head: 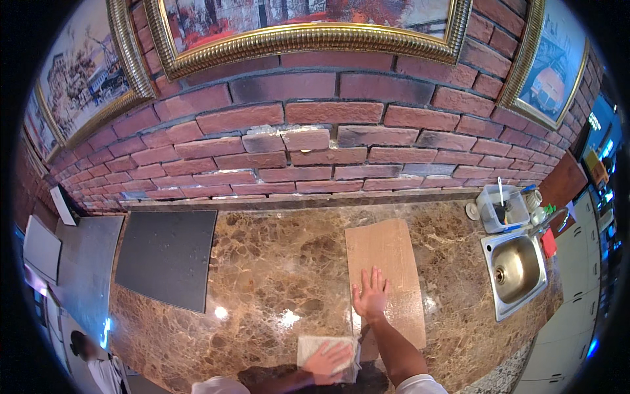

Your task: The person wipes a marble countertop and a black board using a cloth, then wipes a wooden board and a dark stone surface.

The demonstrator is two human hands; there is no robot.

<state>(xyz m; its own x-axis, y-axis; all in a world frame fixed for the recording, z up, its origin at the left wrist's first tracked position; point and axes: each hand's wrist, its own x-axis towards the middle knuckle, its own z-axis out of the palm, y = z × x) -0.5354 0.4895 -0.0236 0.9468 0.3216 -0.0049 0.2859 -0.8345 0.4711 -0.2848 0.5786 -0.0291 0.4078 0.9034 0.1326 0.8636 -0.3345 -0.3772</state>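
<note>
My right hand (370, 299) lies with fingers spread on a brown rectangular sheet (393, 256), which rests on the brown marbled countertop (275, 266). Near the counter's front edge, my left hand (330, 360) presses flat on a folded pale cloth (310, 347), fingers slightly apart and not curled round it. The cloth's right edge is close to the sheet's lower left edge; whether they touch cannot be told. Light reflects off the countertop to the left of both hands.
A black flat panel (165, 258) lies on the left. At right are a steel sink (517, 271), a clear plastic bin (502, 212) with utensils, and a red cloth (549, 243). A brick wall (334, 113) with framed pictures rises behind. A person (101, 362) is at lower left.
</note>
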